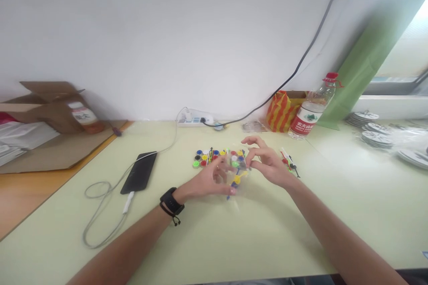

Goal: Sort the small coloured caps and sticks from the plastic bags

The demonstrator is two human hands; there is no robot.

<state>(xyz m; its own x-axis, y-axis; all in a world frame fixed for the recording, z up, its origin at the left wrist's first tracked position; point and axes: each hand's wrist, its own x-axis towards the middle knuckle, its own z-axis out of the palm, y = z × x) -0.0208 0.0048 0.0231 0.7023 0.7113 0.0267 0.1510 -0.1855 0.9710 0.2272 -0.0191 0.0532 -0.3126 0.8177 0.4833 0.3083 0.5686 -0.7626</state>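
My left hand point(217, 178) is closed round a clear plastic bag point(241, 173), its thumb along the near side. Inside the bag show a yellow piece point(237, 180) and some small blue parts. On the bag's right side is my right hand point(269, 164), thumb and a bent finger pinched at the film, the index finger raised. Behind both hands lie rows of small round caps in several colours, such as a green cap point(196, 164), with thin sticks point(210, 156) among them. My hands hide part of these rows. More thin coloured pieces point(290, 162) lie right of my right hand.
A black phone point(139, 173) with a white charging cable point(128, 202) lies on the left. Along the wall are a power strip point(195, 119), a striped bag point(281, 111) and a large water bottle point(310, 113). Stacked discs point(377, 139) stand far right; a cardboard box point(50, 142) is far left.
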